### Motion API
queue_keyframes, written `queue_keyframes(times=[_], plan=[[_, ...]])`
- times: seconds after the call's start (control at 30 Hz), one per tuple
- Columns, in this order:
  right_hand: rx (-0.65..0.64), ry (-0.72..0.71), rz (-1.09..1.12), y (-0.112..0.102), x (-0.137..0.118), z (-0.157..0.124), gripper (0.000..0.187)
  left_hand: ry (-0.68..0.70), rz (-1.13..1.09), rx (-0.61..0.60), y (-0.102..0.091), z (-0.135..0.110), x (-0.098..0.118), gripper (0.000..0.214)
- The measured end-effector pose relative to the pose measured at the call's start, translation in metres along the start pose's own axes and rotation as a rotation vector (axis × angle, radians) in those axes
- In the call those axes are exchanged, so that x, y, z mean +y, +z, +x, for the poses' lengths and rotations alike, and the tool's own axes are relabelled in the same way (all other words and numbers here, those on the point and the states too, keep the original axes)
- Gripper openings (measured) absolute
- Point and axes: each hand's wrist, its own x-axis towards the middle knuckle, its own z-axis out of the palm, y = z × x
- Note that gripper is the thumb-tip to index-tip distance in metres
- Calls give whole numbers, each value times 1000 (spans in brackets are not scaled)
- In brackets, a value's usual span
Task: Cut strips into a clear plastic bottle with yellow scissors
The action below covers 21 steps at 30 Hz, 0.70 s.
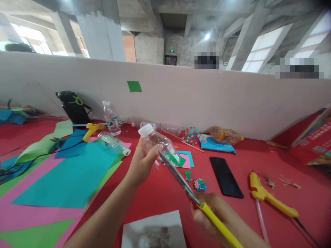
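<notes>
My left hand (141,161) is wrapped round a clear plastic bottle (158,142) with a white cap, held tilted above the red table. My right hand (211,210) grips yellow-handled scissors (181,179), whose metal blades point up and left and touch the bottle's side near my left fingers. Below the bottle lie small coloured paper cut-outs (199,184) and pink and teal paper scraps (186,159).
Large teal, pink and green paper sheets (67,175) cover the left of the table. A black phone (225,176), a yellow glue gun (271,198), a second glue gun (91,130), two other bottles (111,119), a wipes pack (216,143) and a grey sheet (155,230) lie around. A white partition (207,100) bounds the back.
</notes>
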Motion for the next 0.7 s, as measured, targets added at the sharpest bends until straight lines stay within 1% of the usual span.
queue_keyframes(times=[0.1,0.23,0.37,0.47,0.57,0.7], plan=[[15,13,25,-2,-4,-2,54,2,118,-57,3,-1,5,23],[13,3,47,0,-2,-1,50,59,198,-63,5,-1,8,21],[40,10,22,7,6,1,48,62,185,-57,3,1,6,23],[42,11,9,9,8,2,54,60,189,-62,2,1,5,22],[22,-2,33,5,3,2,62,63,189,-69,2,1,5,22],[-4,69,113,-2,-6,-3,65,41,140,-101,6,0,4,22]])
